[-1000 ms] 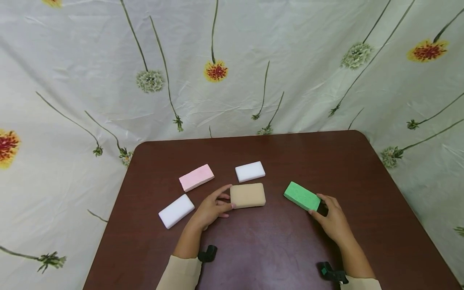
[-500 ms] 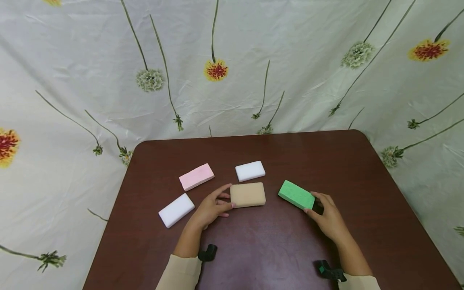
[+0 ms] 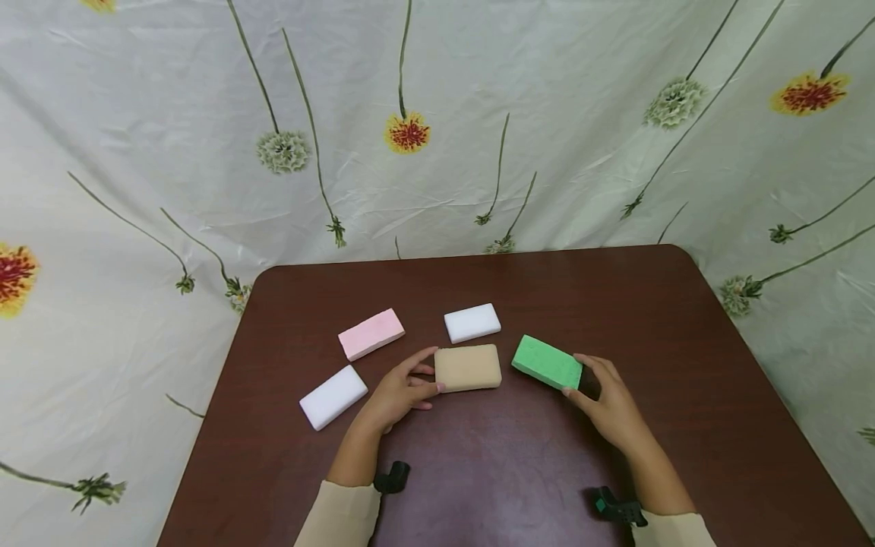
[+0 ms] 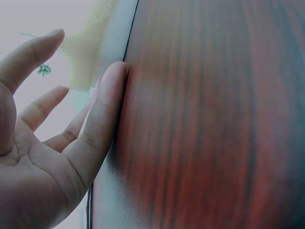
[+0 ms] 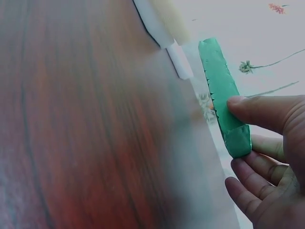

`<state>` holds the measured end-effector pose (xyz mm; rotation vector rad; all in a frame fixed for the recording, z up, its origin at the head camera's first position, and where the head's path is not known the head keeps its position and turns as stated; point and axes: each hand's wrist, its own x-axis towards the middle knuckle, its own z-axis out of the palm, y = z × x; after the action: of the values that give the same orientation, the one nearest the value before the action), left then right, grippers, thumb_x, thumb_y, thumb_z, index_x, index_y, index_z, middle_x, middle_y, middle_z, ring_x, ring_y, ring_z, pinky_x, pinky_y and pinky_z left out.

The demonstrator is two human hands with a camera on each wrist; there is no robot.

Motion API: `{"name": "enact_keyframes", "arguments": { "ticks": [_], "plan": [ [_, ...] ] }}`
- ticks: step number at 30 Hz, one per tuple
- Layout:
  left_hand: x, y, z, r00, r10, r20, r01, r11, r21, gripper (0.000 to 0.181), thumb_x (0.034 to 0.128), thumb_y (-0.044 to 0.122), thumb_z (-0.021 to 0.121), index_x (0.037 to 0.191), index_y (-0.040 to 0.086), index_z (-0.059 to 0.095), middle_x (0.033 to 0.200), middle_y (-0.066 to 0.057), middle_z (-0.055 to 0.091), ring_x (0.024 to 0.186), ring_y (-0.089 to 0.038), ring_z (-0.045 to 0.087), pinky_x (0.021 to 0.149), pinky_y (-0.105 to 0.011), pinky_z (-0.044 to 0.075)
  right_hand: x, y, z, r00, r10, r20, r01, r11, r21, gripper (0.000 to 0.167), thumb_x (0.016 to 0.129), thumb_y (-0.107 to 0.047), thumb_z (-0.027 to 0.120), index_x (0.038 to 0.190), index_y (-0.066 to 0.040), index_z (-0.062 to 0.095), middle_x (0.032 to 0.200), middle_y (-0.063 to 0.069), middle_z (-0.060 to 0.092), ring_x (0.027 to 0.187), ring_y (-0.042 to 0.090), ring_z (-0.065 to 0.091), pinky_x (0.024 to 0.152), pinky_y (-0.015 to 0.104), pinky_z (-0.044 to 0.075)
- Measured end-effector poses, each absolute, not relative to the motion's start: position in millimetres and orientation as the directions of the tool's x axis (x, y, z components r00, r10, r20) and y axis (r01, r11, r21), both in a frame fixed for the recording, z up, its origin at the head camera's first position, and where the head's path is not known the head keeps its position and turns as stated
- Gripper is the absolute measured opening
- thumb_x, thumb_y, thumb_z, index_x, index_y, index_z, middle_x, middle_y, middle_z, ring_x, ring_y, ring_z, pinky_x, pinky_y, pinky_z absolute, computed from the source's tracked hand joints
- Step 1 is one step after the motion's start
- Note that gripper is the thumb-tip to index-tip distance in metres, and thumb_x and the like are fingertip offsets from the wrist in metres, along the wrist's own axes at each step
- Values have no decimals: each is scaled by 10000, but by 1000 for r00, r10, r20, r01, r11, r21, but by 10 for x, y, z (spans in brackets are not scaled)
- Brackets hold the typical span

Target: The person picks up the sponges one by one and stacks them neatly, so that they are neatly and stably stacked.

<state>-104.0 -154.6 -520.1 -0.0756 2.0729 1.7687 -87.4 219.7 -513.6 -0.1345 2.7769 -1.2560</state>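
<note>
A beige sponge [image 3: 468,368] lies flat near the middle of the dark brown table [image 3: 506,463]. My left hand [image 3: 399,391] holds its left end between thumb and index finger; the other fingers sit loosely beside it. In the left wrist view the porous side of this sponge [image 4: 86,52] shows behind the thumb. A green sponge [image 3: 547,362] is pinched at its right end by the thumb and fingers of my right hand [image 3: 613,403]. It looks raised off the table in the right wrist view, and its far end points toward the beige one, a small gap apart.
A small white block [image 3: 472,324] lies just behind the beige sponge. Further left are a pink block [image 3: 371,334] and a larger white block [image 3: 333,397], close to my left hand. A flower-printed cloth [image 3: 574,129] hangs beyond the table's back edge.
My right hand has carried the green sponge leftward and slightly away from me, nearer the beige sponge. The left hand and the other blocks have stayed in place.
</note>
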Motion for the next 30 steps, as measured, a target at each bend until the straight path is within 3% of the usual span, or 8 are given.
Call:
{"name": "enact_keyframes", "arguments": {
  "ticks": [30],
  "plan": [
    [-1032, -1552, -5213, -914, 225, -337, -298, 189, 936, 722, 899, 189, 776, 1531, 281, 441, 1362, -178, 525, 985, -191, 671, 775, -394, 619, -1006, 1819, -4994, -953, -294, 80, -254, 622, -741, 657, 911, -179, 767, 1498, -115, 476, 1463, 108, 473, 1384, 368, 449, 1083, 627, 405]
  ]
}}
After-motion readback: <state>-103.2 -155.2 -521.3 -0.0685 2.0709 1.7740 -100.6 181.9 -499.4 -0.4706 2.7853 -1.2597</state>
